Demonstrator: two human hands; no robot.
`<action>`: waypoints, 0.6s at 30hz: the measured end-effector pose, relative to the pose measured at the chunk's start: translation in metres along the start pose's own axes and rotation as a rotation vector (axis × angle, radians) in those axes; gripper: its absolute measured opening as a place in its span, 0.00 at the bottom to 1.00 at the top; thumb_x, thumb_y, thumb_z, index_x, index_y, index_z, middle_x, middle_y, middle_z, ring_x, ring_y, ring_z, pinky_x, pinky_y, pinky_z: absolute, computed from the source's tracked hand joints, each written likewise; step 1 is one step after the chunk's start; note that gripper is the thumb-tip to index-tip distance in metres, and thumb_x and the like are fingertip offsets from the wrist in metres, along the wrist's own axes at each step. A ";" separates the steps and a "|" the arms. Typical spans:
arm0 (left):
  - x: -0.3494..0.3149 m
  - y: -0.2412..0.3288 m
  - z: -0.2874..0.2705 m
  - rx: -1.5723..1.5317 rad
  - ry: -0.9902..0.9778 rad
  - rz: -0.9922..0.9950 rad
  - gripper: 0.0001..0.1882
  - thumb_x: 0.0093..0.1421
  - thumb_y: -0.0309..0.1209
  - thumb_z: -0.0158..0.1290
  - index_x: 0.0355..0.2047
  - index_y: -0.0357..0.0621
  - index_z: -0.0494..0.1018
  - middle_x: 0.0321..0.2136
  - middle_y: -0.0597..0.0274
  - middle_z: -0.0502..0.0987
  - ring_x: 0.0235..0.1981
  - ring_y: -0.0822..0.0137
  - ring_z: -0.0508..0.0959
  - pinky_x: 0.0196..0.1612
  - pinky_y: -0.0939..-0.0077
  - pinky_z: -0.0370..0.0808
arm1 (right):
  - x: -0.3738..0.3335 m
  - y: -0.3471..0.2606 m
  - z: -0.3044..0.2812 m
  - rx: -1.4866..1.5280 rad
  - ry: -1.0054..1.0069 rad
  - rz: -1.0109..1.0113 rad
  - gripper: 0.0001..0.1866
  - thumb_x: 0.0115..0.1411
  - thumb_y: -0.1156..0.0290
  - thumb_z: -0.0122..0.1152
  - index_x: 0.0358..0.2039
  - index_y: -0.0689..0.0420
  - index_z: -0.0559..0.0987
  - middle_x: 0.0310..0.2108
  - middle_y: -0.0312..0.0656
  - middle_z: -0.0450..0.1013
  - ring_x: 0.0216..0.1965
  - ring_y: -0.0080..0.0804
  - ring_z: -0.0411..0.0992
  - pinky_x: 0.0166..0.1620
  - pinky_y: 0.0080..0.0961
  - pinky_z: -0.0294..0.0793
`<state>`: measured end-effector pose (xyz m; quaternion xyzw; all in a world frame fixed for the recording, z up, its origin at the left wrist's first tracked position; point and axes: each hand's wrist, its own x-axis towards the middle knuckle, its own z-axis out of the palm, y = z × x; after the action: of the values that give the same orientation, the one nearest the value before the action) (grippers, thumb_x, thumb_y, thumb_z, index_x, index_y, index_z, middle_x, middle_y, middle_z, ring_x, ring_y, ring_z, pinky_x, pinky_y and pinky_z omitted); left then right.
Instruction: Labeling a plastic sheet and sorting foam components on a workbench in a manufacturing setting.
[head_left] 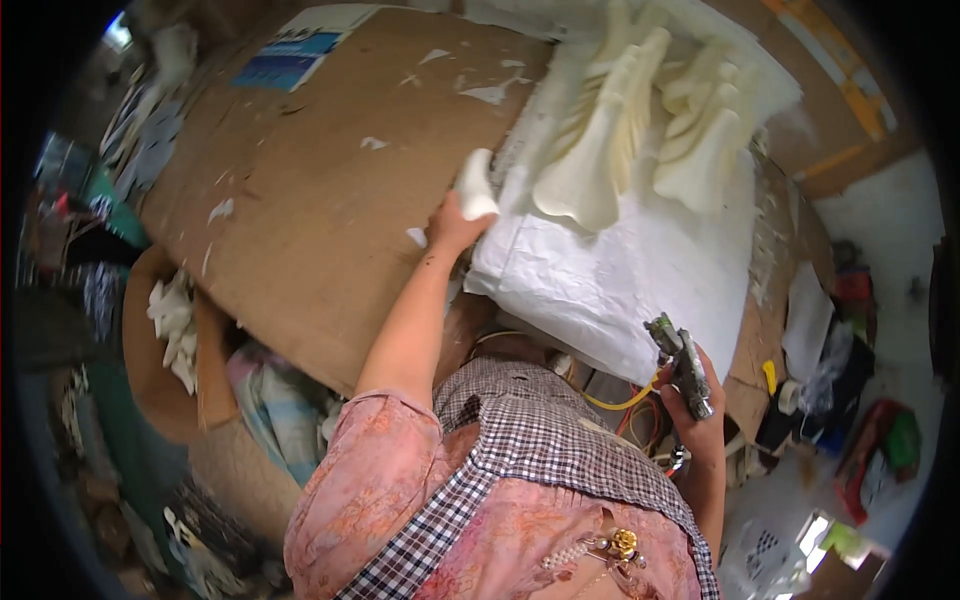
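Note:
My left hand (pixel 456 226) is closed around the lower end of a smooth white curved piece (pixel 477 183), held over the seam between the brown cardboard (pixel 320 190) and a white sheet (pixel 620 275). Low on the right, my right hand (pixel 700 408) grips a dark, grimy metal spray gun (pixel 687 366) with green smears near its nozzle. A yellow hose (pixel 615 404) runs close beside that hand. On the far part of the sheet lie stacked rows of cream-coloured pieces with flared ends (pixel 590 190), apart from both hands.
White scraps (pixel 490 93) and a blue-and-white printed patch (pixel 290 58) lie on the cardboard. A carton of white pieces (pixel 172 330) stands at the left. Thin hoses hang by my apron (pixel 530 420). Bags and clutter crowd the right side, near a yellow-handled item (pixel 769 376).

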<state>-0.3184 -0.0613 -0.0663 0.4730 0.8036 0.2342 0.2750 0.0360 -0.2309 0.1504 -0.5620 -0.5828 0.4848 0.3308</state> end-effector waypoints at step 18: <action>-0.078 0.050 0.035 -1.192 -0.437 -0.257 0.32 0.46 0.32 0.46 0.55 0.44 0.61 0.48 0.64 0.68 0.43 0.67 0.68 0.45 0.72 0.64 | -0.048 -0.024 -0.030 0.118 -0.032 0.089 0.33 0.48 0.84 0.57 0.56 0.60 0.61 0.35 0.39 0.70 0.36 0.24 0.69 0.42 0.22 0.69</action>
<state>-0.2321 -0.1045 -0.0430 0.1762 0.5116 0.5037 0.6735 0.0632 -0.2690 0.1897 -0.5592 -0.5328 0.5413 0.3322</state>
